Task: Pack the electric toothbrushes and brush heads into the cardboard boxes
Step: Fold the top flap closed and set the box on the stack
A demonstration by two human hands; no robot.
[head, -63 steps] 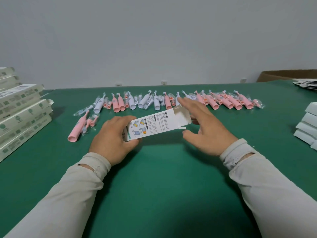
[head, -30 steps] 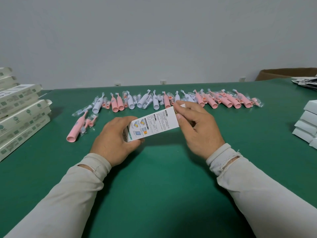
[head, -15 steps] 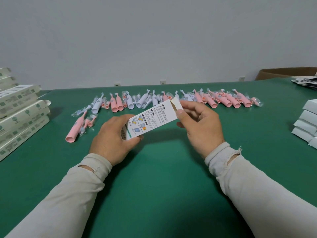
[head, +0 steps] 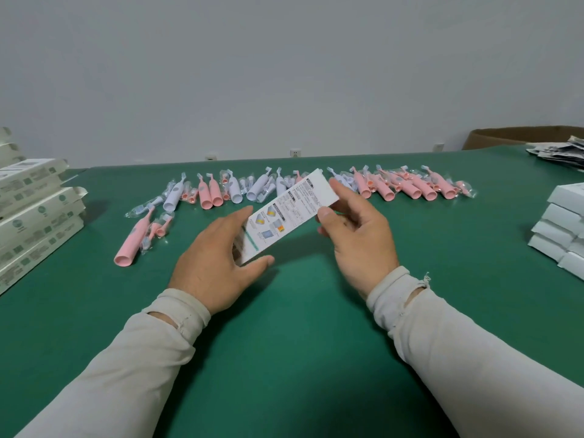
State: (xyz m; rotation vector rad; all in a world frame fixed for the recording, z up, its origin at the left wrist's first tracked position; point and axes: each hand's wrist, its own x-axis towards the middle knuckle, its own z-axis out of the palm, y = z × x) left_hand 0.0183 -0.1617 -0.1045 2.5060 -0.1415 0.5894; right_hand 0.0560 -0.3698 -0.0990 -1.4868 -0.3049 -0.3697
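Note:
A white printed cardboard box (head: 290,210) is tilted up over the green table (head: 300,343), its far end closed. My right hand (head: 360,235) pinches its upper part between thumb and fingers. My left hand (head: 208,260) lies at the lower end with fairly straight fingers behind it and the thumb just under the corner. Pink and white electric toothbrushes (head: 410,188) and bagged brush heads (head: 189,196) lie in a row behind. One pink toothbrush (head: 132,238) with brush heads (head: 158,229) lies apart at the left.
Printed boxes (head: 34,222) are stacked at the left edge. Plain white boxes (head: 562,226) are stacked at the right edge. A brown carton (head: 518,135) and a pile of leaflets (head: 559,154) sit at the far right corner.
My right hand folded the box's end flap shut and raised that end. My left hand's fingers have loosened from a grip round the lower end to nearly straight.

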